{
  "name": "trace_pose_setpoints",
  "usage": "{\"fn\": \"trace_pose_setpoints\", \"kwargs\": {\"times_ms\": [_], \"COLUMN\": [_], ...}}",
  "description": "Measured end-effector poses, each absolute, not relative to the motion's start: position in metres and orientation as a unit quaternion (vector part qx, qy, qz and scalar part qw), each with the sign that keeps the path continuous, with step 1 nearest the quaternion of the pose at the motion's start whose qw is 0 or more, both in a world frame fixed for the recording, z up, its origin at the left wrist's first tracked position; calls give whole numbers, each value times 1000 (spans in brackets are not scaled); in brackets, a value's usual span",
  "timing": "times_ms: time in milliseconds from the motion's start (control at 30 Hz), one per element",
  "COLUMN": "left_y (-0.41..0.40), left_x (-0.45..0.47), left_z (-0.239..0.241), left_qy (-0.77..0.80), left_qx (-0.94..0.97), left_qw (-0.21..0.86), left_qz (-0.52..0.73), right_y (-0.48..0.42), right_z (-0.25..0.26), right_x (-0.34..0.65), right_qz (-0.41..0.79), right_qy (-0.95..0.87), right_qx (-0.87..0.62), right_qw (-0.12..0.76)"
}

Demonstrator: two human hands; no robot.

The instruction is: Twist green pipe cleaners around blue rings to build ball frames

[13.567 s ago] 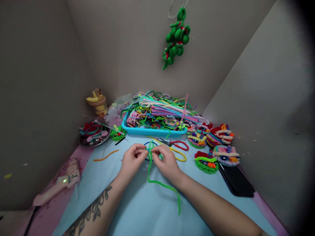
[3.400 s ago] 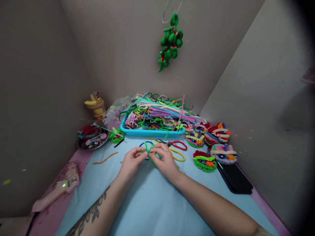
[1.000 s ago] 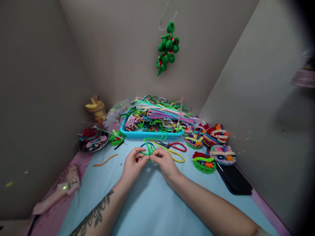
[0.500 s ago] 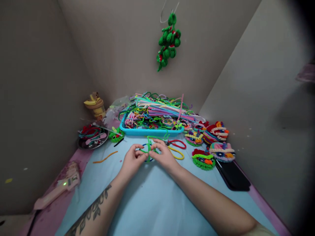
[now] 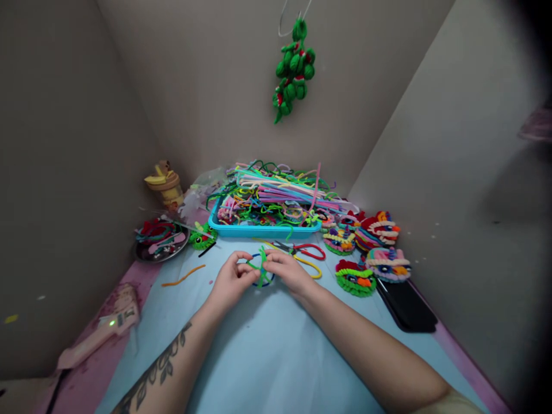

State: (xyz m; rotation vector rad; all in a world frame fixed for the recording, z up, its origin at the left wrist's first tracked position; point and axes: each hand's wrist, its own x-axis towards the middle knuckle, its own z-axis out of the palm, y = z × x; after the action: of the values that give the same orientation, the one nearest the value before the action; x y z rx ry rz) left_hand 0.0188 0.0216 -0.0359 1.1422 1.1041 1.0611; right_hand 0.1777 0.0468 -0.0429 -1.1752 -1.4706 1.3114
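Note:
A blue ring [image 5: 257, 286], seemingly bent from pipe cleaner, is held up between my two hands over the blue cloth. A bright green pipe cleaner [image 5: 263, 265] runs upright across the ring's middle, and other green strands cross it. My left hand [image 5: 235, 279] pinches the ring's left side between thumb and fingers. On the opposite side, my right hand [image 5: 288, 271] has its thumb and fingers closed at the green pipe cleaner. The fingers partly cover the ring. Just behind my right hand lie scissors [image 5: 311, 251] with red and yellow handles.
A blue tray [image 5: 263, 231] heaped with pipe cleaners stands at the back. Finished fuzzy animal faces [image 5: 356, 279] and a black phone [image 5: 407, 307] sit on the right. Leftward are a metal bowl [image 5: 161, 256], an orange pipe cleaner [image 5: 183, 277] and a pink glue gun [image 5: 106, 330].
The green pipe cleaner's upper end, earlier reaching above my right fingers, now stands shorter at the ring's middle. My right fingers have shifted slightly, uncovering more of the ring and scissors.

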Motion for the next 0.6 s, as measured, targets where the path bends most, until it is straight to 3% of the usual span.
{"fn": "trace_pose_setpoints", "kwargs": {"times_ms": [100, 300, 600], "left_y": [22, 20, 15], "left_x": [18, 18, 31], "left_z": [-38, -36, -43], "left_qy": [472, 539, 512], "left_qx": [496, 492, 438], "left_qw": [560, 387, 510], "left_qz": [466, 563, 535], "right_y": [47, 48, 38], "right_z": [-48, -58, -58], "right_x": [177, 174, 165], "right_qz": [508, 450, 447], "right_qy": [-602, -585, -573], "right_qx": [-455, -471, -472], "right_qw": [415, 482, 500]}}
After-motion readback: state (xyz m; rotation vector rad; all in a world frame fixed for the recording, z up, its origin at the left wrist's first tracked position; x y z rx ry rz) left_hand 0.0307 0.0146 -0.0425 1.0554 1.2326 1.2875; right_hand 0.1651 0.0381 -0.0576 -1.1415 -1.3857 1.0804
